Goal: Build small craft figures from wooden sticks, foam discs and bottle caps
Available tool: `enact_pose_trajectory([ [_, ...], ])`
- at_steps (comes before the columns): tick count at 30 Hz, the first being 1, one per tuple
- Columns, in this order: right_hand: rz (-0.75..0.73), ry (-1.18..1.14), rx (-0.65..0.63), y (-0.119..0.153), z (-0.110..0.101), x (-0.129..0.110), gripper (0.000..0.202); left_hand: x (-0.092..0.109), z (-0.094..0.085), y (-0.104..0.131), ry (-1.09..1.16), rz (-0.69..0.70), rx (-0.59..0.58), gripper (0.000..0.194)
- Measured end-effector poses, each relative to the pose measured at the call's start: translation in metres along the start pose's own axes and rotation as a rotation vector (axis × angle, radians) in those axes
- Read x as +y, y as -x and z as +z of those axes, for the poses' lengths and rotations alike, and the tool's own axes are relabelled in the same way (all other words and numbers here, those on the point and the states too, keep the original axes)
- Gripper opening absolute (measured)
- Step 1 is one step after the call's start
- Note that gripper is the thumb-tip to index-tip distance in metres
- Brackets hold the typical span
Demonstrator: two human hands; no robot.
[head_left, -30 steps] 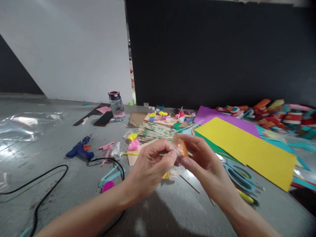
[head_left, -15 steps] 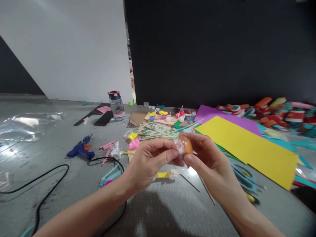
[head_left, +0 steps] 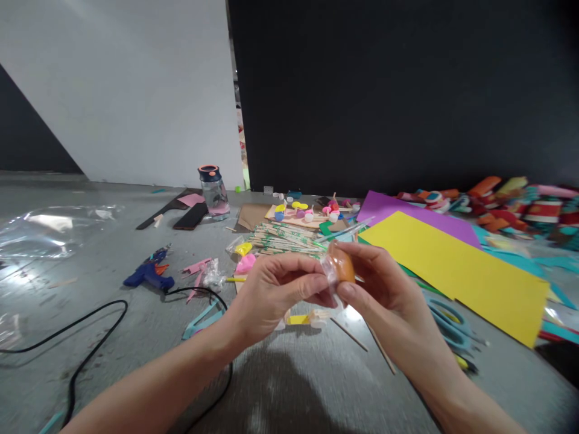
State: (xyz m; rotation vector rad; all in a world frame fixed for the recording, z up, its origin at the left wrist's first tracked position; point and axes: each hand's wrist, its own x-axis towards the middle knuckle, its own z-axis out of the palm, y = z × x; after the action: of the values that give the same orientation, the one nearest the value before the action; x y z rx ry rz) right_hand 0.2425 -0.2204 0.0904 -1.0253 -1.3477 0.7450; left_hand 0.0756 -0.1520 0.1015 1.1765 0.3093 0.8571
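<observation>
Fingers of my left hand (head_left: 271, 295) and right hand (head_left: 384, 289) pinch tight on one orange lump in clear wrap (head_left: 340, 267), above the grey floor (head_left: 289, 386).

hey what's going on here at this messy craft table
A person holds a small orange lump in clear plastic wrap between both hands: the left hand pinches the wrap, the right hand cradles the lump. Around them on the grey table lie a blue glue gun, wooden sticks, scissors and a yellow paper sheet.
</observation>
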Motion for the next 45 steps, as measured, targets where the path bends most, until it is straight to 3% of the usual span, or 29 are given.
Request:
enact_pose_trajectory([
  [30, 0.053, -0.071, -0.07, 0.0013, -0.0009, -0.0048, 0.029, 0.0012, -0.0059, 0.0014, -0.03, -0.035, -0.061, 0.005],
  [36, 0.037, 0.036, -0.04, 0.0035, -0.0003, -0.0045, 0.034, 0.0016, -0.0058, 0.0037, -0.06, -0.055, -0.032, 0.003],
  [45, -0.131, 0.361, 0.074, 0.0042, 0.001, -0.006, 0.038, 0.001, -0.003, 0.0013, -0.133, -0.061, 0.007, 0.01],
])
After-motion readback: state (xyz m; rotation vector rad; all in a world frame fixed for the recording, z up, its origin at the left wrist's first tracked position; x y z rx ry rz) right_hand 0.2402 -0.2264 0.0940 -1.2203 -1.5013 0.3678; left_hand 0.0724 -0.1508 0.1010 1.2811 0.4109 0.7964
